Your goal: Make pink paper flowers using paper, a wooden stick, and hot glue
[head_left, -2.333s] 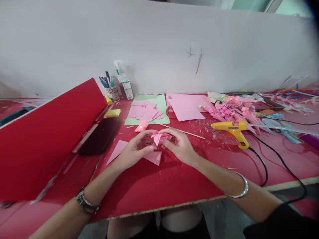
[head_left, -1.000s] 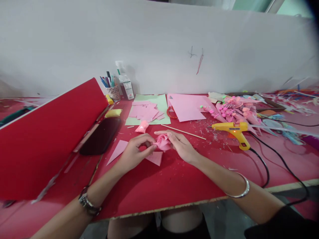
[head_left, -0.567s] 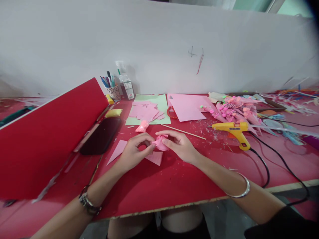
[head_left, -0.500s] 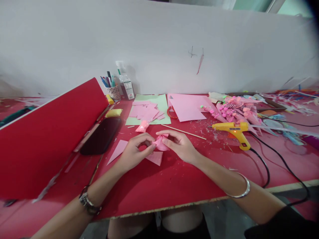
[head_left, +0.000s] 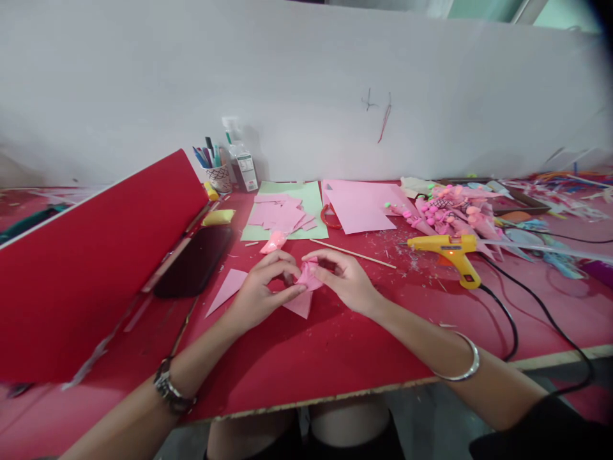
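A small piece of folded pink paper (head_left: pixel 309 276) is pinched between my two hands above the red table. My left hand (head_left: pixel 265 286) grips its left side with thumb and fingertips, and my right hand (head_left: pixel 347 279) holds the right side and top. The fingers partly cover the folds. Flat pink paper pieces (head_left: pixel 227 292) lie on the table beneath and beside my left hand. Just beyond my fingers rests a small clear packet with pink contents (head_left: pixel 274 242). A thin wooden stick (head_left: pixel 354 253) lies behind my right hand.
Cut pink pieces (head_left: pixel 280 214) lie on a green sheet (head_left: pixel 313 191), beside larger pink sheets (head_left: pixel 364 211). At right are a yellow glue gun (head_left: pixel 450 249) with a black cord and a pile of pink paper cones (head_left: pixel 445 211). A phone (head_left: pixel 196 262) and red board (head_left: pixel 110 262) occupy the left.
My fingers have shifted slightly on the pink paper, and its folds look a little different. The left thumb has moved a bit to the right. Other things stay where they were.
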A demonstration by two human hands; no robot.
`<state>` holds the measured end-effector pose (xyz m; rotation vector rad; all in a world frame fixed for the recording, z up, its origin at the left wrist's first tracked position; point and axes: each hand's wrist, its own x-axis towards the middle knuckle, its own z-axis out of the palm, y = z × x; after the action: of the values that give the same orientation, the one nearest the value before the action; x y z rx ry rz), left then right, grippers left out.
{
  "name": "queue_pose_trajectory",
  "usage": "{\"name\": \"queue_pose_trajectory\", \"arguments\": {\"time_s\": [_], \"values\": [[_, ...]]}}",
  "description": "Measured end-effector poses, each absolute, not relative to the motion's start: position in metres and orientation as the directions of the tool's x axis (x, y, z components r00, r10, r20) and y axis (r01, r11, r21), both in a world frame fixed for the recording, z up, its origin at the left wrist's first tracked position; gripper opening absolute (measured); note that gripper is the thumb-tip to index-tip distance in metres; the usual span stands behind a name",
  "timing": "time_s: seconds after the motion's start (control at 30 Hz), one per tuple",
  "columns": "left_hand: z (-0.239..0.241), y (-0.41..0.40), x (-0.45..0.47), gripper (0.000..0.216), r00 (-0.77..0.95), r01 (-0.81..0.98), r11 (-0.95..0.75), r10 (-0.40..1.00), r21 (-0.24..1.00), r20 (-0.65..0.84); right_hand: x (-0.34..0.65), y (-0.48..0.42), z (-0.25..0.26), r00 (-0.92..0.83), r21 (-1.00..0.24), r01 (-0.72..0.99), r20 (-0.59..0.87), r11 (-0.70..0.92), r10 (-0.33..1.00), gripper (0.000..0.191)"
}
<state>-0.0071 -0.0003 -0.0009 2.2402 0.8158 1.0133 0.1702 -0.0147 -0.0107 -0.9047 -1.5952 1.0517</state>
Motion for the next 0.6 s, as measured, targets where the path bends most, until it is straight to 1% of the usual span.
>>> {"name": "queue_pose_trajectory", "arguments": {"time_s": [0.13, 0.2, 0.27, 0.33, 0.47, 0.6], "values": [[-0.0047, -0.0018, -0.0054, 0.01, 0.531, 0.275, -0.609, 0.741, 0.744, 0.411, 0.1701, -0.0163, -0.0082, -0.241, -0.914, 0.109, 0.357, 0.39, 0.903, 0.02], [-0.0075, -0.0022, -0.0043, 0.016, 0.511, 0.265, -0.561, 0.771, 0.784, 0.379, 0.1702, -0.0174, -0.0071, -0.257, -0.903, 0.141, 0.362, 0.405, 0.896, 0.021], [-0.0094, -0.0023, -0.0035, 0.025, 0.499, 0.274, -0.548, 0.784, 0.79, 0.371, 0.1703, -0.018, -0.0069, -0.273, -0.899, 0.165, 0.355, 0.407, 0.894, 0.021], [-0.0098, -0.0021, -0.003, 0.03, 0.513, 0.306, -0.586, 0.766, 0.75, 0.388, 0.1703, -0.0181, -0.0073, -0.278, -0.901, 0.175, 0.34, 0.396, 0.898, 0.023], [-0.0077, -0.0018, -0.0033, 0.033, 0.559, 0.37, -0.705, 0.689, 0.604, 0.462, 0.1701, -0.0176, -0.0082, -0.275, -0.908, 0.178, 0.324, 0.379, 0.905, 0.024], [-0.0074, -0.0025, -0.0047, 0.037, 0.59, 0.412, -0.769, 0.634, 0.49, 0.499, 0.1698, -0.0176, -0.0086, -0.278, -0.909, 0.178, 0.32, 0.376, 0.906, 0.023]]}}
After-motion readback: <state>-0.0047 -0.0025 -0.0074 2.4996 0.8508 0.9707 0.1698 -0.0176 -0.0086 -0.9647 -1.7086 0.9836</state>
